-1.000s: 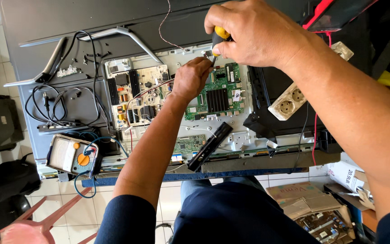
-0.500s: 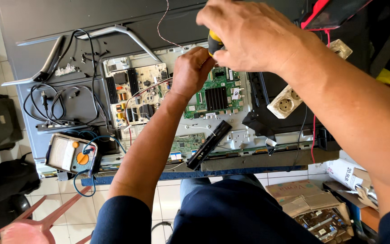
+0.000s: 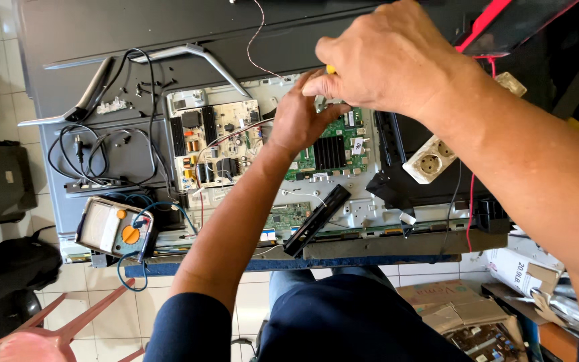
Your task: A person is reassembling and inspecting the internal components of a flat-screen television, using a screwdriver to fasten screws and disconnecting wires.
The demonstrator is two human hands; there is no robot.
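Nearest the camera sit the person's dark blue trousers (image 3: 343,315) and the edge of a blue-painted bench (image 3: 236,263). On it lies a flat television, back cover off, its pale metal chassis (image 3: 370,214) bare. A black bar-shaped part (image 3: 316,220) rests slantwise across the lower edge, and a grey meter with an orange dial (image 3: 114,229) sits at the near left corner, its blue leads looped beside it.

Farther in, a cream power board (image 3: 216,144) crowded with coils and capacitors lies beside a green main board with a black ribbed heat sink (image 3: 330,151). The left hand (image 3: 299,121) rests on the green board's upper left corner, fingers curled down as if steadying something small; what they pinch is hidden. Just above it, the right hand (image 3: 390,57) is clenched around a yellow-handled screwdriver (image 3: 330,69), only a sliver of handle showing.

By my judgement the opening-up is finished and work on the board is midway: both boards remain mounted. A white socket strip (image 3: 430,159) and loose black cables (image 3: 102,154) lie beyond.
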